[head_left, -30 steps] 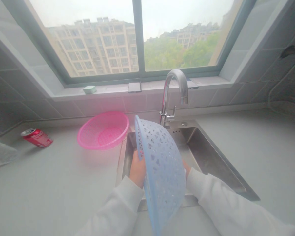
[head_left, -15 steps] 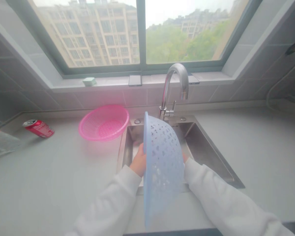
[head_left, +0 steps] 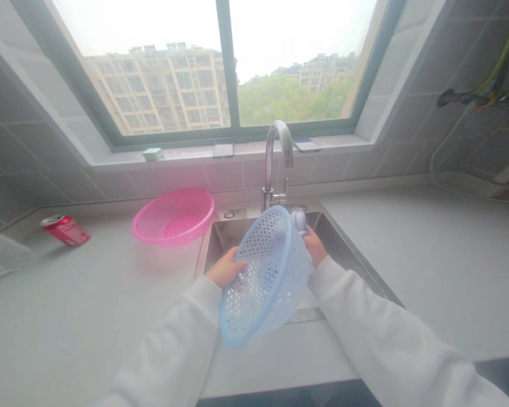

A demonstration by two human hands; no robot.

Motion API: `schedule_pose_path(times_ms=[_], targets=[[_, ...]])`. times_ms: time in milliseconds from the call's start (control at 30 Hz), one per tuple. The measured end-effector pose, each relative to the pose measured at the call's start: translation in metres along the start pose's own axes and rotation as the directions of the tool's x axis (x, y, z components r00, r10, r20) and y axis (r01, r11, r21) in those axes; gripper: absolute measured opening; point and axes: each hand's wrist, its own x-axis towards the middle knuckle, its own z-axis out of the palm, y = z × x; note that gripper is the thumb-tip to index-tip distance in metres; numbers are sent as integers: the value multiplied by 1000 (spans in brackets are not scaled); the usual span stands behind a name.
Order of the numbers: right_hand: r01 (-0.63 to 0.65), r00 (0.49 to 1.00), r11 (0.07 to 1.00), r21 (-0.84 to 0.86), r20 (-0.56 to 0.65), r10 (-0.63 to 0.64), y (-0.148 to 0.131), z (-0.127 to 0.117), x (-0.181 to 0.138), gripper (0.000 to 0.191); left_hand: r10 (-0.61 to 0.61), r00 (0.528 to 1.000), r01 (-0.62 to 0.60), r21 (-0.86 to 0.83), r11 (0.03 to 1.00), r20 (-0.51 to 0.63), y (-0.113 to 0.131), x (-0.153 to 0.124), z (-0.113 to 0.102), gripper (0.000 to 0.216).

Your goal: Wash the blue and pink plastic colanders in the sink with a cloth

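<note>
A pale blue perforated plastic basket (head_left: 263, 277) is held tilted on its side over the steel sink (head_left: 348, 249), its opening turned toward me and to the left. My left hand (head_left: 225, 268) grips its left rim with the fingers curled over the edge. My right hand (head_left: 313, 244) is closed against the basket's outer right side, holding a pale cloth or sponge (head_left: 297, 220) that I cannot make out clearly.
A pink basket (head_left: 173, 217) sits on the counter left of the sink. A red can (head_left: 65, 229) lies on its side at the far left. A chrome tap (head_left: 275, 164) rises behind the sink. Two phones and a green object rest on the window sill.
The blue basket has turned from edge-on to showing its inside and has dropped lower over the sink. Both hands have shifted with it; the view has moved slightly right.
</note>
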Motion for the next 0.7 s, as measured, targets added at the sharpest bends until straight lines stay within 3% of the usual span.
schedule_pose_path(times_ms=[67,133,200,267,367,433,500,567,700], targets=[[90,995,994,67,33,-93,-3,-10,4,36,-69,997,75,163,984,-37,4,3,-3,50],[259,963,965,45,67,-262,-8,-20,6,31,-101,993,113,258,960,-60,7,4,-4,44],[459,883,887,-53,139,-449,-17,-28,4,24,-108,990,130,303,944,-88,9,5,-5,39],[634,766,762,-130,241,-596,-27,-34,1,15,-110,987,142,321,936,-115,10,7,-6,38],[782,615,599,-172,368,-697,-39,-40,-2,9,-106,984,150,339,929,-145,7,10,-7,38],[807,583,562,-183,403,-706,-43,-42,-2,9,-110,985,151,348,925,-135,5,11,-9,38],[796,598,574,-190,392,-699,-44,-43,0,8,-123,988,147,356,923,-90,3,12,-10,40],[753,653,630,-191,340,-677,-44,-45,3,6,-138,990,142,362,921,-37,3,11,-11,42],[520,844,840,-157,242,-478,-36,-44,8,12,-143,983,98,325,941,118,4,6,-4,47]])
